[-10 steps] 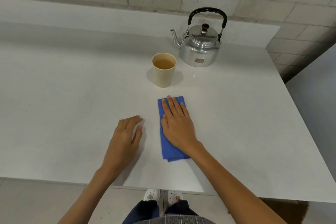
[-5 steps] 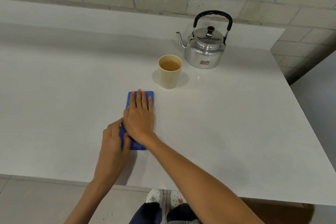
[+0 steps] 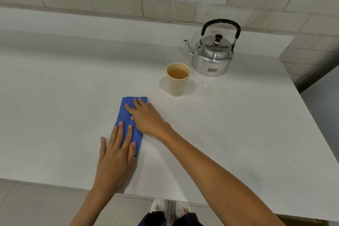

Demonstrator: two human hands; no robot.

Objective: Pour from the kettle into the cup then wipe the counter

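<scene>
The folded blue cloth (image 3: 130, 124), a soft-looking rectangle of woven fabric, lies flat on the smooth white counter (image 3: 55, 97), in front of and to the left of the beige tapered plastic cup (image 3: 177, 80), near it but not touching. Its long axis runs roughly away from me, leaning slightly rightward at the far end. Both my hands are pressed on it, palms down, fingers spread flat rather than curled around anything: my left hand (image 3: 116, 156) covers the near end, with its thumb off the fabric on the bare counter, and my right hand (image 3: 146, 117) lies across the far end, the forearm reaching in from the right. Neither hand grips the cloth; they only bear down on it.

The cup stands upright and holds amber liquid close to the rim, so I judge the pouring finished and the wiping under way. Just behind and to the right of the cup sits the rounded polished-metal kettle (image 3: 211, 57), lid on, black arched handle up, thin spout pointing left, apart from the cup.

Because the cloth's far end is the nearer one to the cup, any sweep to the right should stay clear of that full cup.
</scene>
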